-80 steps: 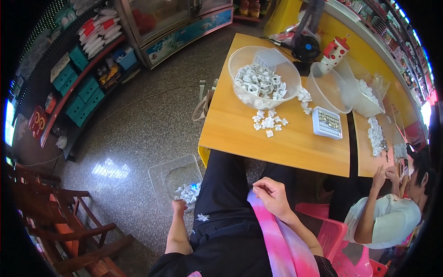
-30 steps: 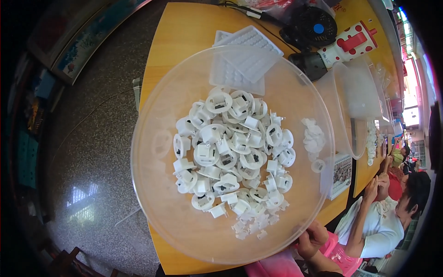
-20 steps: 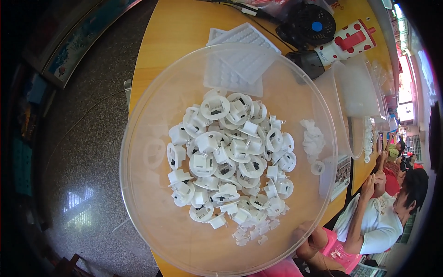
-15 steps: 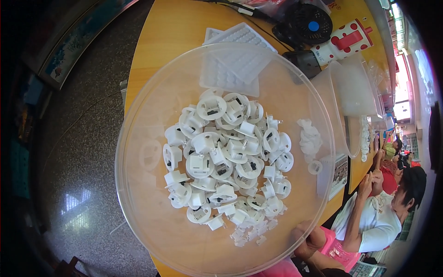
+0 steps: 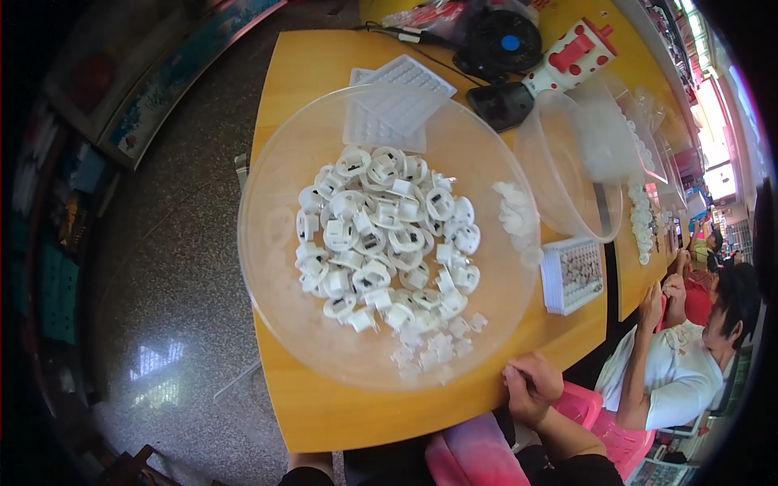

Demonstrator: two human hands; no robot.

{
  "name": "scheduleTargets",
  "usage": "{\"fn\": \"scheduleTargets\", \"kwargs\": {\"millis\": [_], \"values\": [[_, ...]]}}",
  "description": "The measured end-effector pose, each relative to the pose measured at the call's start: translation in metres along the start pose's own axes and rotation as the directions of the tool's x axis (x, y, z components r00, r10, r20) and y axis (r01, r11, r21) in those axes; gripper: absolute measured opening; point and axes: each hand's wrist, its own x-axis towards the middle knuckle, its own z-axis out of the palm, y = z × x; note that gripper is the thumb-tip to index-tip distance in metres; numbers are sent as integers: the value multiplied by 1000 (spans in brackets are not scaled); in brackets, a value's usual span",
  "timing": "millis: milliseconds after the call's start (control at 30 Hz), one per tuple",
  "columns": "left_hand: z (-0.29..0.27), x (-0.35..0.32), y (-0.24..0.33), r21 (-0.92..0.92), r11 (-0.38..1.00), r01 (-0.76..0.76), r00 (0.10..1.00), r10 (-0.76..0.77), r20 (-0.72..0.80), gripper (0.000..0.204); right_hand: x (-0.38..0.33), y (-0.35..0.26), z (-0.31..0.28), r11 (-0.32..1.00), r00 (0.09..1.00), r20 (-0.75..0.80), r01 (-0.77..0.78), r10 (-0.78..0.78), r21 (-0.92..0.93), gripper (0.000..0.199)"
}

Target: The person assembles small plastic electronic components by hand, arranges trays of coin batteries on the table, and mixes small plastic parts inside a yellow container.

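Note:
A large clear round basin (image 5: 275,324) stands on the wooden table. In it lies a heap of white round plastic parts (image 5: 374,243), each with a box-shaped middle, some with black slots. Small translucent white clips (image 5: 433,350) lie at the heap's near edge. My right hand (image 5: 535,387) is at the table's near edge, just right of the basin and apart from it. Its fingers are curled together; what they hold, if anything, is hidden. My left hand does not show. Bare skin appears at the lower edge, left of centre; which body part it is cannot be told.
Stacked white trays (image 5: 573,277) stand right of the basin. Two translucent ribbed trays (image 5: 405,89) lie behind it. A second clear tub (image 5: 559,194), a phone (image 5: 496,107), a dotted cup (image 5: 571,58) and a black fan (image 5: 504,42) are farther back. Another person (image 5: 673,373) sits at right.
The view has shifted, so the basin looks smaller and more of the table's near edge shows. My right hand, earlier partly behind the basin's rim, now appears clear of it.

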Motion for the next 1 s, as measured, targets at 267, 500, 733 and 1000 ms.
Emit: {"fn": "scheduleTargets", "kwargs": {"millis": [267, 500, 733, 1000], "values": [[-17, -54, 92, -96, 994, -59, 998, 56, -27, 17, -5, 4, 2, 992, 1000, -2, -6, 6, 126, 6], [-11, -136, 216, -187, 969, -164, 985, 172, 29, 23, -7, 2, -2, 967, 994, -105, 51, -25, 250, 5], [103, -194, 311, 13, 922, -387, 908, 379, 178, 24, -9, 6, 4, 951, 989, -133, 96, -59, 294, 4], [234, -157, 247, 531, 228, -816, 567, 501, 655, 19, -11, 4, 6, 928, 987, -152, 97, -44, 360, 4]]}}
